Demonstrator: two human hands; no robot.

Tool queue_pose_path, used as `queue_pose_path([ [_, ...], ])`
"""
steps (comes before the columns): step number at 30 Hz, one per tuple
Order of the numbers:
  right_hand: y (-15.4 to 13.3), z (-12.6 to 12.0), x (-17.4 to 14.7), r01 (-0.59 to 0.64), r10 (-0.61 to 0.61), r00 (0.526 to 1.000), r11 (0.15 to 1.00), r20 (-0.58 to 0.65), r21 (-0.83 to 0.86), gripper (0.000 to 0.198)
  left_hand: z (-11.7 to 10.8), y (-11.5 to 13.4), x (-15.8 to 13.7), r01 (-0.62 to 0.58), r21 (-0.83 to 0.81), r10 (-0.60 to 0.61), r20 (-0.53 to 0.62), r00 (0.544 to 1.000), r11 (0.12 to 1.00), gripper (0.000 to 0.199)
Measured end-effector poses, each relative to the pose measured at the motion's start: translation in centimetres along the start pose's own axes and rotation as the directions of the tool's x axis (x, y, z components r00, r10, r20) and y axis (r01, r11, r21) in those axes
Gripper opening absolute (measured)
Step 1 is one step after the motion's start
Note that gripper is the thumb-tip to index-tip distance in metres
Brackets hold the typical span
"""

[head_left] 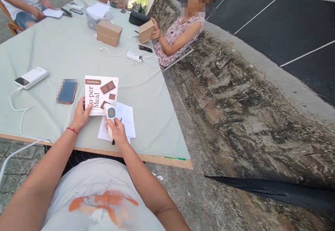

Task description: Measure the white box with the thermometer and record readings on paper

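My left hand (81, 115) grips the lower left side of a white box (101, 89) printed with brown chocolate pieces and the words "NutriMotion" and "Meal". In my right hand (117, 130) is a white infrared thermometer (111, 114) with a blue-framed display, held upright by its handle. Its head is close in front of the box's lower right corner; whether they touch I cannot tell. Beneath my right hand lie sheets of paper (128, 116) with handwriting, and a dark pen (113, 142) mostly hidden by the hand.
Left of the box lie a phone (67, 92) and a white power bank (31, 77) with a cable. Farther off are a cardboard box (109, 33), a power strip (134, 56) and a clear bin (94, 21). A person (180, 37) at the right holds another carton (146, 31); two more people sit beyond.
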State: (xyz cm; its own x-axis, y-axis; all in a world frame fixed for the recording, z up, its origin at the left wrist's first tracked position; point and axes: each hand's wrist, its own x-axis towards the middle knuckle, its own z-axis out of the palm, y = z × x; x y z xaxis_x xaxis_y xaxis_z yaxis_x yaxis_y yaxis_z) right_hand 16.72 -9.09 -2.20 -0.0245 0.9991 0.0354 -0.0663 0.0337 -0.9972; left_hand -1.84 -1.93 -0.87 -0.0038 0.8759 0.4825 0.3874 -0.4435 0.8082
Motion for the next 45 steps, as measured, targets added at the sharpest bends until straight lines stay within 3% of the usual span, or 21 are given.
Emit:
queue_pose_path([
  [11, -0.4, 1.0, -0.3, -0.072, 0.072, 0.997, 0.996, -0.004, 0.056, 0.048, -0.2, 0.7, 0.2, -0.051, -0.064, 0.053, 0.042, 0.998, 0.997, 0.065],
  [29, -0.9, 1.2, -0.7, -0.086, 0.088, 0.996, 0.992, -0.021, 0.097, 0.046, -0.3, -0.1, 0.2, 0.027, -0.127, -0.018, 0.078, 0.997, 0.992, 0.079],
  [36, -1.4, 1.2, -0.7, -0.155, 0.148, 0.988, 0.949, 0.045, 0.276, 0.051, -0.8, 1.1, 0.1, 0.052, 0.063, -0.056, 0.066, 0.996, 0.997, 0.076],
  [41, -2.2, 0.4, -1.5, -0.099, 0.099, 0.995, 0.922, 0.020, 0.375, 0.048, -0.8, -0.4, -0.2, 0.119, 0.061, -0.122, 0.046, 0.991, 0.991, 0.092],
  [45, -3.0, -0.5, -2.4, -0.032, 0.051, 0.997, 0.946, -0.053, 0.323, 0.045, -0.5, -1.8, -0.4, 0.101, -0.022, -0.101, 0.029, 0.994, 0.995, 0.097],
])
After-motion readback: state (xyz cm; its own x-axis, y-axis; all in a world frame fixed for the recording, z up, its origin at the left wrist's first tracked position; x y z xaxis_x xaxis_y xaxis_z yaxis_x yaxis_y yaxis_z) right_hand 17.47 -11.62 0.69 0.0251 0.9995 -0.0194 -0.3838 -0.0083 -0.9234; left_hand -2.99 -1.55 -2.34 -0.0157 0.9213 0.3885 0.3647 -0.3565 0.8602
